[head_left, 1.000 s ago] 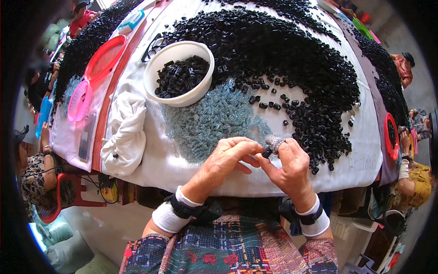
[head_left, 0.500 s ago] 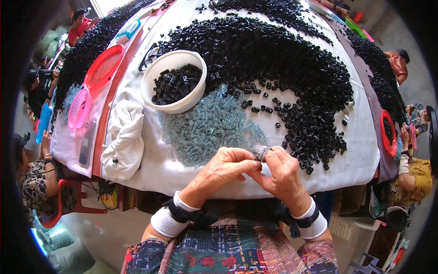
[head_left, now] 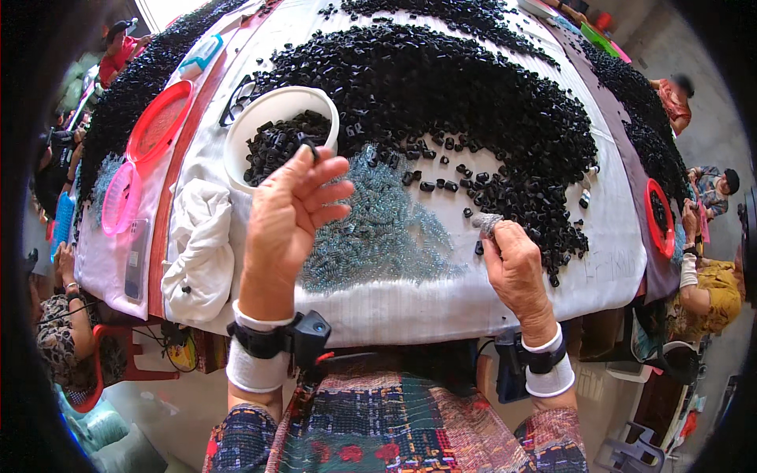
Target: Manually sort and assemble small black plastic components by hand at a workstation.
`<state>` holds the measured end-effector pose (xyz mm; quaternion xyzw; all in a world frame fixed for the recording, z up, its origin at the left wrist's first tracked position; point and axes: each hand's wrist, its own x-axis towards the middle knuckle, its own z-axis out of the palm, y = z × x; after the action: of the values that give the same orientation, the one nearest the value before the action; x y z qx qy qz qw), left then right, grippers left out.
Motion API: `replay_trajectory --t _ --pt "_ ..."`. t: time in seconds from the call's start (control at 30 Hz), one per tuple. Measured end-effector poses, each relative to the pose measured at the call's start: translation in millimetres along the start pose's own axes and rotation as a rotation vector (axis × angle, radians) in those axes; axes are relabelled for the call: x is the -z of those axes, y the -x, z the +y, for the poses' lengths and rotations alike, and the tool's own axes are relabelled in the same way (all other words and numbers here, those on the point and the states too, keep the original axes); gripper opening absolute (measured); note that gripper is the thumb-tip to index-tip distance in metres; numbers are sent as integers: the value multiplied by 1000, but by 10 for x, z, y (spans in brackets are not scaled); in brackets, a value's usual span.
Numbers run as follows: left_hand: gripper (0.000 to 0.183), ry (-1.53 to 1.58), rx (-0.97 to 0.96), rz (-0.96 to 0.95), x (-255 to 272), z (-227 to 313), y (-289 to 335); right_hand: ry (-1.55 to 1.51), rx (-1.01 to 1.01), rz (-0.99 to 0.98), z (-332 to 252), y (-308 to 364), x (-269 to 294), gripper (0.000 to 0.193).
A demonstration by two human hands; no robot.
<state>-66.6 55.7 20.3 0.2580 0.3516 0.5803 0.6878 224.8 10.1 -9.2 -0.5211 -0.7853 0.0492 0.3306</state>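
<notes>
My left hand (head_left: 288,213) is raised beside the white bowl (head_left: 335,130), pinching a small black plastic piece (head_left: 310,145) between thumb and forefinger; its other fingers are spread. Inside the bowl lie many similar black pieces (head_left: 272,150). My right hand (head_left: 516,260) is closed at the near side of the loose black pieces, with a small grey textured clump (head_left: 486,224) at its fingertips. What the clump is made of is too small to tell. Between my hands spreads a heap of small bluish coil springs (head_left: 367,229).
A wide mound of black plastic pieces (head_left: 441,87) covers the white-clothed table (head_left: 378,319). Left are a crumpled white cloth (head_left: 199,252), black glasses (head_left: 235,98), a pink basket (head_left: 121,199), a red tray (head_left: 161,122) and a phone (head_left: 136,258). Other people sit along both sides.
My hands were together over the near edge of the springs. The left has moved up and left to the bowl with a black piece; the right has moved right, keeping the grey clump.
</notes>
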Motion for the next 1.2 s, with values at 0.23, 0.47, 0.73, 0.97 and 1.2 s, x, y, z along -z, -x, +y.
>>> replay_trajectory --t 0.23,0.47,0.73,0.97,1.2 --pt "32 28 -61 51 95 159 -108 2 105 -172 -71 32 10 22" --pt "27 -76 24 -120 25 16 -16 163 178 -199 -52 105 -88 20" --pt "26 -163 168 -150 -77 -277 174 246 97 -136 -24 101 -139 21" --pt "26 -181 259 -131 -112 -392 211 256 34 -84 69 71 -133 21" --pt "26 -166 296 -170 -159 -472 221 161 60 21 104 -226 -157 22"
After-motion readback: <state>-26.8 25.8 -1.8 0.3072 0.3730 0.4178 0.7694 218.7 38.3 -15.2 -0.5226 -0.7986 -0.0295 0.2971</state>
